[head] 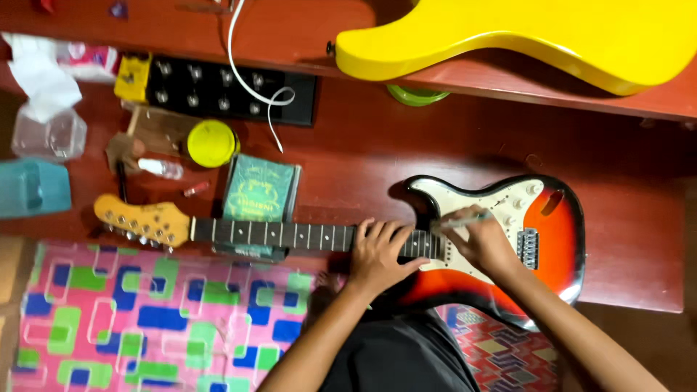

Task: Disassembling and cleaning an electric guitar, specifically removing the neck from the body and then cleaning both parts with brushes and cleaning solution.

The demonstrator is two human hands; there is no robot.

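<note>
A sunburst guitar lies flat on the red wooden surface, long axis left to right, headstock pointing left, body at the right near the surface's front edge. The left hand rests over the neck where it meets the body, fingers spread across the frets. The right hand pinches a thin pen-like tool over the white pickguard. Open wood lies above the body. Behind the neck sit a green packet, a yellow lid and a black pedalboard. A yellow guitar body rests on a raised ledge. A patterned mat lies below the neck.
</note>
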